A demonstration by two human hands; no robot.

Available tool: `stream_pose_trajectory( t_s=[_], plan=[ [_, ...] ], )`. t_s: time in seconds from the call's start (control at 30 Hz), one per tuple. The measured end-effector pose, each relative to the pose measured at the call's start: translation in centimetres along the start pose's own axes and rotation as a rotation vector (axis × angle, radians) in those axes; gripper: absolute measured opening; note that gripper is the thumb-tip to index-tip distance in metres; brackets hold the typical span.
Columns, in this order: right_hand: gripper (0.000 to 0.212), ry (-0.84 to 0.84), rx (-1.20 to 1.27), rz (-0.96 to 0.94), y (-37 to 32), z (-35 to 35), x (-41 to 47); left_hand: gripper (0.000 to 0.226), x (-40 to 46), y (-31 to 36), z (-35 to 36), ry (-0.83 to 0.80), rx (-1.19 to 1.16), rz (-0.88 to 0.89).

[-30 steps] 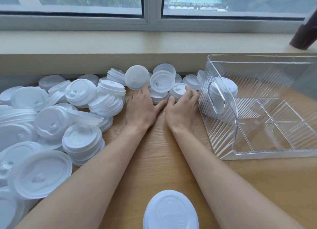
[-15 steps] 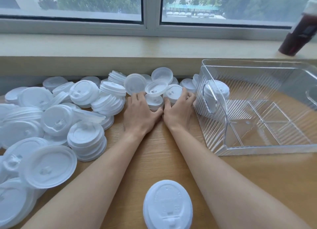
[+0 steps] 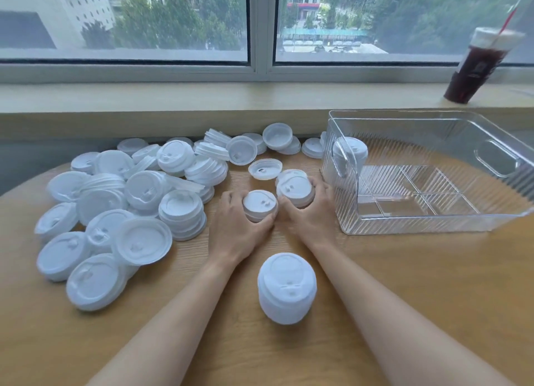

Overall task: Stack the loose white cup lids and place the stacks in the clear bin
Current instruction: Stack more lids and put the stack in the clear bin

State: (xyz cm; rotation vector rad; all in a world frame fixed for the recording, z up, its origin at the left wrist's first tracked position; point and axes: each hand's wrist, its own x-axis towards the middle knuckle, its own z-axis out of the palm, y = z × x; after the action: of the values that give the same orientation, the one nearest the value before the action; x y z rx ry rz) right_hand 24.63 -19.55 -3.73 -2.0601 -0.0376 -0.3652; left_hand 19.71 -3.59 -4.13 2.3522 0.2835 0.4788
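Observation:
Many loose white cup lids (image 3: 121,212) lie heaped on the left of the wooden table. My left hand (image 3: 239,229) curls around a short stack of lids (image 3: 260,205) in the middle. My right hand (image 3: 309,215) curls around a second short stack of lids (image 3: 297,190) beside it, close to the clear bin (image 3: 433,224) on the right. A taller finished stack (image 3: 286,287) stands near me between my forearms. One lid stack (image 3: 351,153) shows at the bin's far left corner; whether it is inside, I cannot tell.
An upturned lid (image 3: 265,169) lies just beyond my hands, with more lids (image 3: 277,137) against the sill. A cup of dark drink (image 3: 476,67) with a straw stands on the window sill (image 3: 202,96) at the right. The bin has dividers and side handles.
Both hands drew back toward me from the far lids, each bringing a small stack along. The view tilted up, showing more window and the drink cup.

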Motion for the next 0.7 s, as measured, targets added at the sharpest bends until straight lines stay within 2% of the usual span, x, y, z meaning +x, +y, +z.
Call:
stream_pose_trajectory(
  t_s=[0.23,0.4,0.53,0.6,0.7],
  plan=[
    [0.07,-0.045,0.058,0.03,0.1,-3.7,-4.8,0.078,-5.2,-0.4,-3.2,-0.077,-0.127,-0.03],
    [0.074,-0.163,0.292,0.162,1.0,-6.5,-7.5,0.078,-7.7,-1.0,-4.9,-0.08,-0.27,-0.055],
    [0.06,-0.228,0.477,0.211,0.7,-9.0,-8.6,0.072,-8.7,-1.5,-5.8,-0.085,-0.337,-0.083],
    [0.067,-0.262,0.511,0.189,0.1,-10.1,-9.1,0.072,-9.0,-1.6,-5.9,-0.082,-0.393,-0.091],
    [0.076,-0.404,0.425,0.087,-1.4,-11.8,-9.5,0.069,-9.6,-1.9,-6.3,-0.068,-0.485,-0.099]
  ],
)
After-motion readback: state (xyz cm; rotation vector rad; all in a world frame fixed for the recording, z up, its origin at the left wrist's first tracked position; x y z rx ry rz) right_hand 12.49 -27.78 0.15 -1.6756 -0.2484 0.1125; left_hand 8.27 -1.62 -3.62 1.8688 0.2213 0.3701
